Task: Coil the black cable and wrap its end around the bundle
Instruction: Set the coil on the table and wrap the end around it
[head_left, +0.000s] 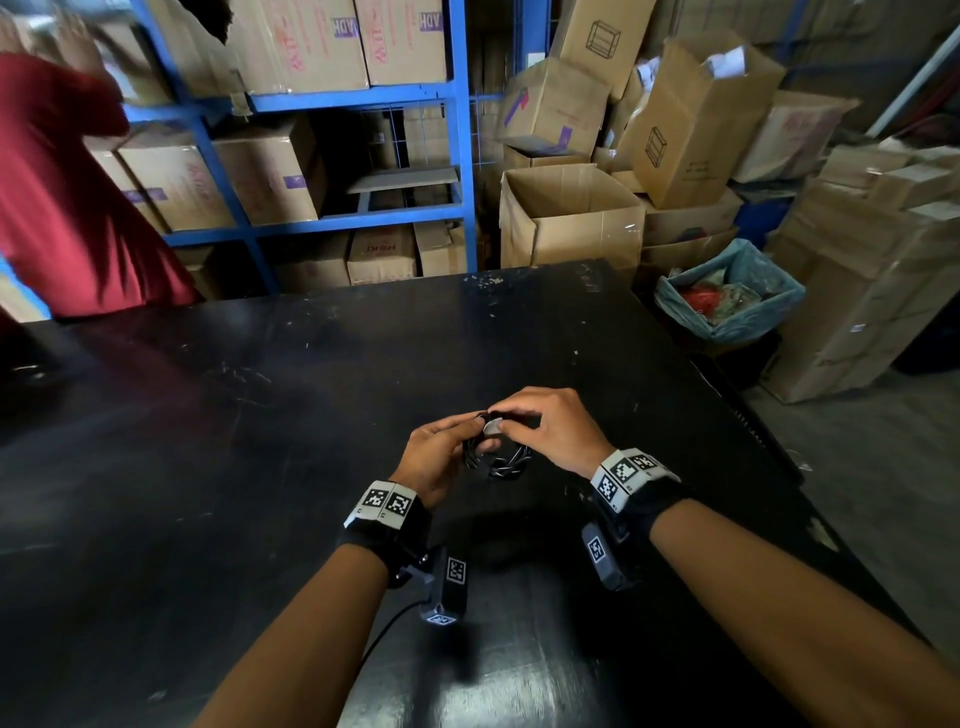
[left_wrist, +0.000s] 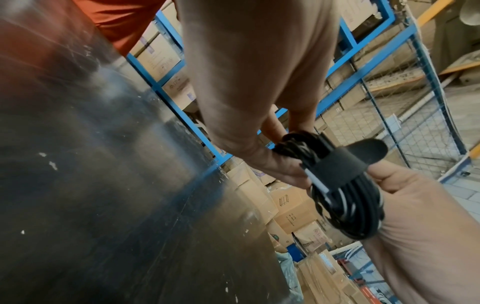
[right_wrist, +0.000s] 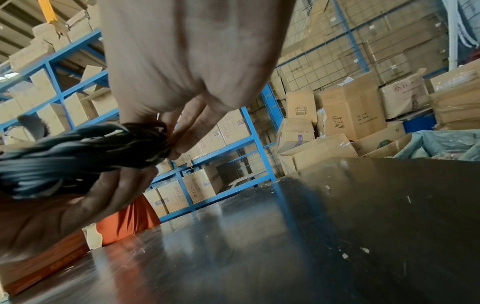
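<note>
The black cable (head_left: 498, 460) is coiled into a small bundle held just above the black table (head_left: 260, 415). My left hand (head_left: 467, 431) grips the bundle from the left, fingers curled round it. From above, my right hand (head_left: 506, 421) pinches the top of the coil. In the left wrist view a black strap (left_wrist: 335, 162) circles the cable (left_wrist: 348, 201), its tab sticking out free beside the thumb of my right hand (left_wrist: 384, 174); my left hand (left_wrist: 288, 164) holds the other side. In the right wrist view my right hand (right_wrist: 174, 142) pinches the cable (right_wrist: 85, 148) while my left hand (right_wrist: 103, 195) cups it from below.
A person in a red shirt (head_left: 67, 197) stands at the table's far left corner. Blue shelving (head_left: 462, 156) full of cartons runs behind the table. Open cartons (head_left: 571, 218) and a bin lined with a blue bag (head_left: 727, 296) stand off the far right edge.
</note>
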